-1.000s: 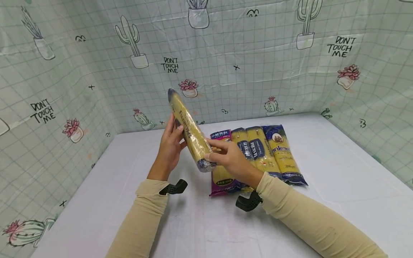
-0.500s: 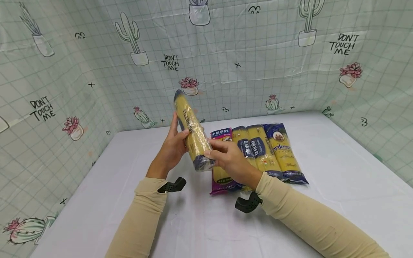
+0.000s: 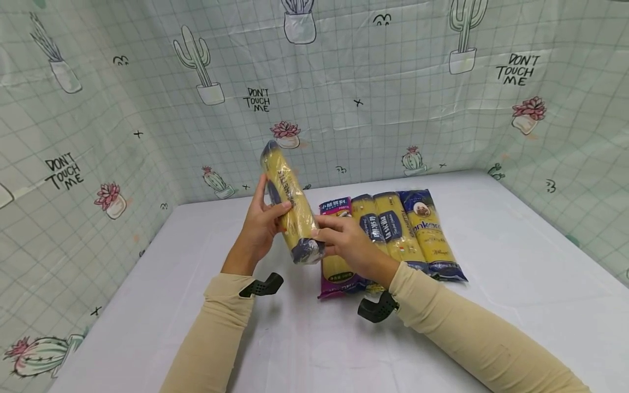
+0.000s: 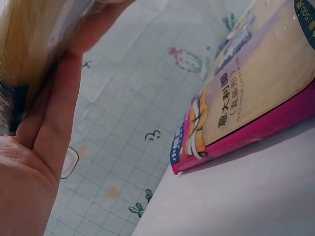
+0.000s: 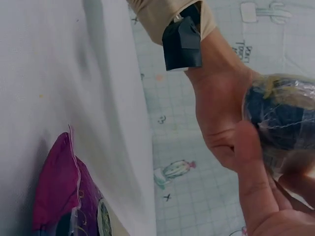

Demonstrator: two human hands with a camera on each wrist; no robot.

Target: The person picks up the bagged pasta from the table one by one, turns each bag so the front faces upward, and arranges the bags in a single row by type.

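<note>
A yellow spaghetti packet [image 3: 290, 199] with dark blue ends is held tilted above the table in the head view. My left hand [image 3: 262, 226] grips its left side, thumb across the front. Near the lower end, my right hand [image 3: 351, 240] pinches the packet's right edge between thumb and fingers. In the left wrist view the packet [image 4: 29, 44] lies against the left hand's fingers [image 4: 61, 108]. The right wrist view catches the packet's dark blue crinkled end [image 5: 280, 113], with the right hand [image 5: 261, 196] at it and the left hand [image 5: 221, 103] behind.
Several pasta packets lie in a row on the white table [image 3: 314, 344]: a magenta-edged one [image 3: 339, 270], two la sicilia ones [image 3: 393, 224] side by side, and a blue-topped one [image 3: 432, 234] at the right. A printed cloth backdrop [image 3: 334, 71] rises behind.
The held spaghetti packet has turned about its length, bringing more of its printed front into view, and tilts a little more upright. Both hands keep hold of it; the packets on the table stay put.
</note>
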